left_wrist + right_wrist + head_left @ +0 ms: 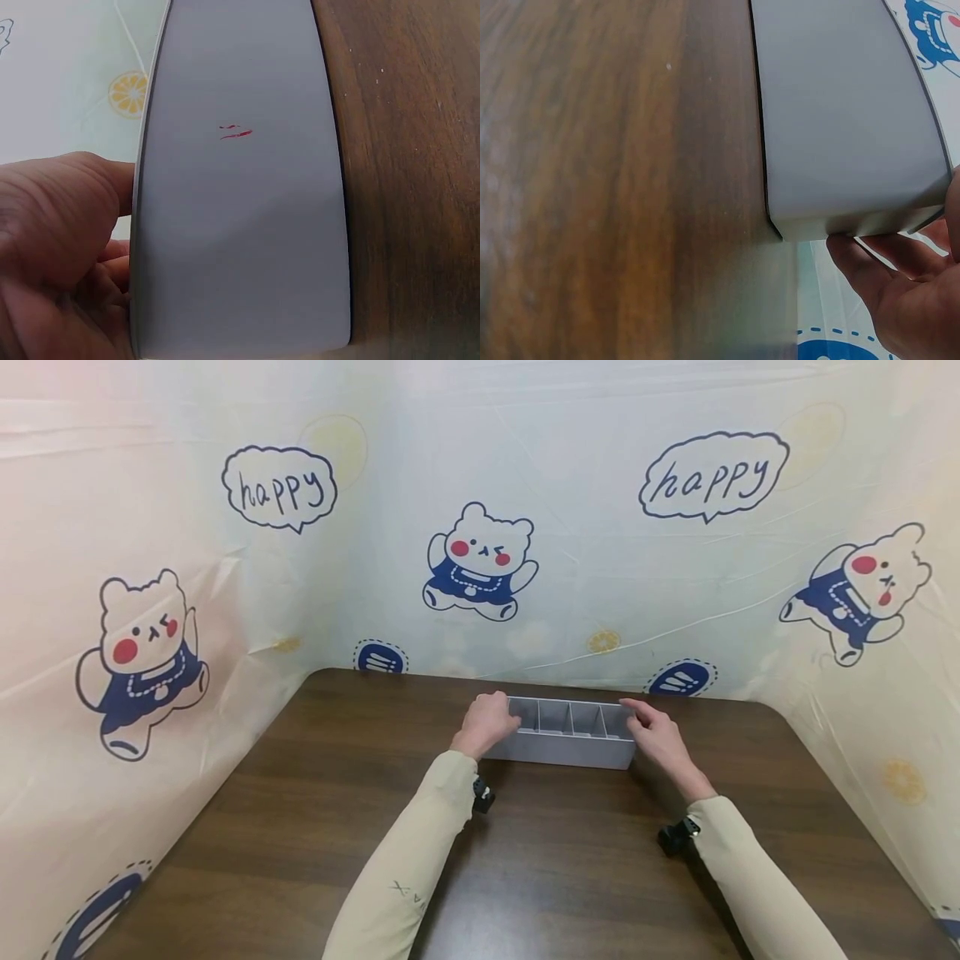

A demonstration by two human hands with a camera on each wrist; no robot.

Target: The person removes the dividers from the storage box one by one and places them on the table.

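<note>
A long grey organizer box (562, 750) with several compartments in a row stands on the table, its open side up. My left hand (487, 725) grips its left end, with the thumb at the rim. At the right end, my right hand (662, 739) holds the box, thumb by the upper edge. The left wrist view shows the box's long grey wall (240, 210) with small red marks on it. From the right wrist, fingertips (844, 244) touch the short end wall. The compartments in sight hold nothing visible.
The dark brown wooden table (570, 877) extends around the box. Behind and at both sides hangs a pale curtain (585, 560) printed with bears and the word "happy". A small black camera (482, 795) is strapped at the left wrist, another black camera (675, 837) at the right.
</note>
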